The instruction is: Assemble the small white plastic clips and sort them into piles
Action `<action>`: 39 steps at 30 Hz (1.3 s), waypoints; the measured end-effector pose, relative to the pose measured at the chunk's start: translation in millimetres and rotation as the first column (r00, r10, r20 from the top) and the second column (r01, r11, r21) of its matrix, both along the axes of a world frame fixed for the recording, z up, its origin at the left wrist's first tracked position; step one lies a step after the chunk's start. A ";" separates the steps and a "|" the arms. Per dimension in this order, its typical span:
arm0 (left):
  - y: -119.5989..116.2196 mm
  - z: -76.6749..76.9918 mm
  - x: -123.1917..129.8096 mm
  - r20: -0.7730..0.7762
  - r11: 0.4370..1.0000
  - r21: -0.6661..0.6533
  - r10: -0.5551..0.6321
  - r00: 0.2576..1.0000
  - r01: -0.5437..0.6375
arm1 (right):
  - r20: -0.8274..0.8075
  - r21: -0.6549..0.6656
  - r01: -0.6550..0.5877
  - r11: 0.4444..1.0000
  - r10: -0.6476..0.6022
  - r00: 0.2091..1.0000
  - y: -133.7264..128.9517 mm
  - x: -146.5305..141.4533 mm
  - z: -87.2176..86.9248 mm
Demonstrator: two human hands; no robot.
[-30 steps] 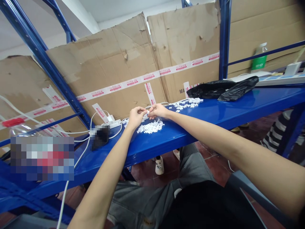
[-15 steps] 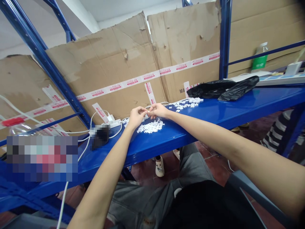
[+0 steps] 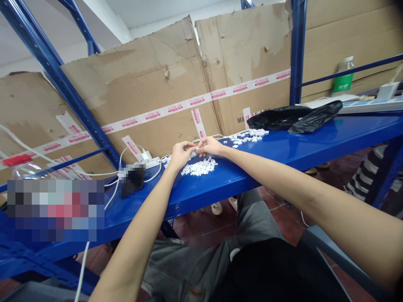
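Observation:
My left hand (image 3: 182,153) and my right hand (image 3: 210,146) meet fingertip to fingertip above the blue table. Both are closed in a pinch around a small white plastic piece (image 3: 197,148); the fingers cover most of it, so its exact shape is unclear. Just below the hands lies a heap of small white plastic pieces (image 3: 200,167). More of the same kind show behind my left hand, partly hidden by its fingers. Farther right, a looser group of white pieces (image 3: 252,136) is spread near the back of the table.
A black plastic bag (image 3: 292,117) lies at the back right. White cables and a power strip (image 3: 153,162) run along the left, beside a blurred dark object (image 3: 134,180). Cardboard sheets (image 3: 151,84) stand behind the blue table (image 3: 201,191). A red-capped container (image 3: 19,160) is at far left.
My hands stay almost in the same place, with only slight finger movement around the white piece. Under the table, a pale shoe has drawn back away from me.

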State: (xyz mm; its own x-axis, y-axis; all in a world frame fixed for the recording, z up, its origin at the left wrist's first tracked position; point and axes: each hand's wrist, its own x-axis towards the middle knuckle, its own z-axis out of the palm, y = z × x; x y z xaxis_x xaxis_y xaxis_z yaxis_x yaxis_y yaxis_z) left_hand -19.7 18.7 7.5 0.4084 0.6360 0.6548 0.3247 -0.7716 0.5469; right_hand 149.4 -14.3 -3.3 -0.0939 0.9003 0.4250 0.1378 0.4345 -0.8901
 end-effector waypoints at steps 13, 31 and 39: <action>2.3 0.8 0.4 0.047 1.000 0.027 0.012 0.999 -0.014 | -0.095 -0.032 -0.023 0.999 0.020 0.995 -3.0 2.8 5.8; 3.0 0.5 0.1 0.141 0.990 -0.108 -0.072 0.987 0.088 | -0.147 -0.011 -0.066 0.998 0.064 0.987 1.5 2.0 3.1; 2.6 2.4 0.0 0.095 1.000 -0.015 -0.008 0.995 0.009 | -0.155 -0.014 -0.002 1.000 0.000 0.988 2.6 1.2 4.5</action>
State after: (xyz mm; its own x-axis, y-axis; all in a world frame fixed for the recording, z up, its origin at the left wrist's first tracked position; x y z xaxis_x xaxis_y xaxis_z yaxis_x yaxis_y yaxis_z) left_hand -19.7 21.3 9.9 0.3504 0.6434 0.6806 0.2644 -0.7651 0.5871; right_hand 150.6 -11.7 1.2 -0.0286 0.9063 0.4217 -0.0032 0.4218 -0.9067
